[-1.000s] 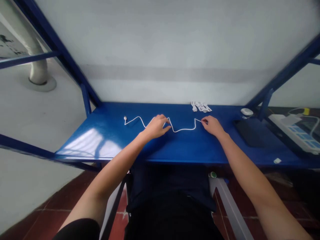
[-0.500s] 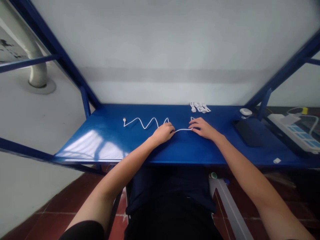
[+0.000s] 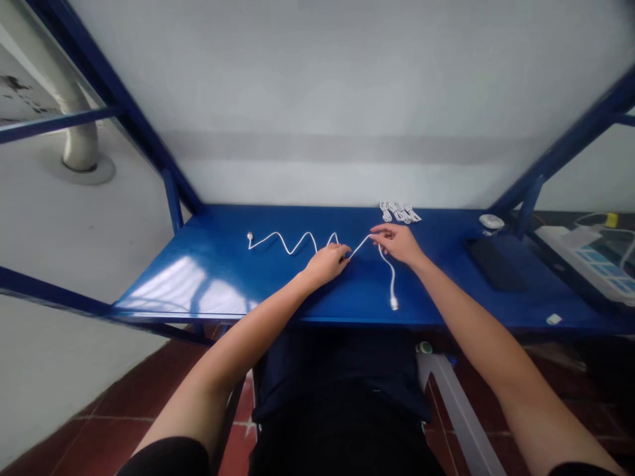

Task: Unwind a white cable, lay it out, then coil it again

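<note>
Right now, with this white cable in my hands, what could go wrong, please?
The plug of the white cable lies near the front edge of the blue table, so a pull could perhaps drop it over. The right hand is close to the bundled white cables, which the moving cable might snag.

**Table layout around the two-handed grip on the cable**

Cable (image 3: 286, 246) on table (image 3: 218, 228), held between left hand (image 3: 326, 263) and right hand (image 3: 398, 243).

Left of the grip: the cable's zigzag run, ending in a small plug (image 3: 250, 235).
In front of the right hand, near the table's front edge: a second plug (image 3: 393, 303), on the cable's other end.
Behind the right hand, at the table's back edge: bundled cables (image 3: 399, 211).
Right of the grip, on the table: pad (image 3: 496, 264), with round device (image 3: 491, 221) behind it; scrap (image 3: 553, 319) near the front edge.
Farther right, past the pad: power strip (image 3: 585, 261).
Behind the table: wall (image 3: 317, 99).
</note>
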{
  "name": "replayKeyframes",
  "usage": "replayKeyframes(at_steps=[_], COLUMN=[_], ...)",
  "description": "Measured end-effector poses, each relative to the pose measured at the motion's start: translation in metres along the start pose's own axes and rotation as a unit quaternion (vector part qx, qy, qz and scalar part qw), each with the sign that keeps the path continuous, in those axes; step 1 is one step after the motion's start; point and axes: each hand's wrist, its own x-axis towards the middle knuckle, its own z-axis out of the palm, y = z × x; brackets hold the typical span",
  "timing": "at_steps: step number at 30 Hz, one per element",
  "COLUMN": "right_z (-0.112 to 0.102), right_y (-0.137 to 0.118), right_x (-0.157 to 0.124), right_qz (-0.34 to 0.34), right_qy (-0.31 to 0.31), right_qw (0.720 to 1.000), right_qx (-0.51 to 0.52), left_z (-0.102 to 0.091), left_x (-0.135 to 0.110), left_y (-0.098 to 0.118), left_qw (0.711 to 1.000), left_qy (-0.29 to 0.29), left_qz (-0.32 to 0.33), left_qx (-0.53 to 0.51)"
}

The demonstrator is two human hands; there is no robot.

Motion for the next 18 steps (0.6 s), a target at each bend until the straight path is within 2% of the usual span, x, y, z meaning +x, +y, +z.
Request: replayKeyframes(at_steps=[3,5,10,15,18], right_z=[0.005,0.009,0.017,0.011,0.002], right_y=[0.006,0.013,0.027,0.022,0.018], right_x=[0.012,0.017,0.016,0.001,-0.013], right_qz=[0.033,0.029,-0.063,-0.144,-0.167], right_qy=[-0.013,-0.014,-0.004,0.005,-0.048], right_qw=[0.999,0.995,0.964,0.95,0.941], right_qx=[-0.03,-0.089,-0.257,-0.278,-0.292], left_z=[0.001,0.001,0.0,-0.002,-0.005], left_x=[0.001,0.002,0.006,0.008,0.011], left_y=[0.002,0.002,0.001,0.0,0.002], left_qw=[1.0,0.999,0.997,0.997,0.998], left_qy=[-0.003,-0.01,-0.027,-0.033,-0.042], left_qz=[0.002,0.009,0.043,0.045,0.038], left_qx=[0.014,0.03,0.051,0.05,0.037])
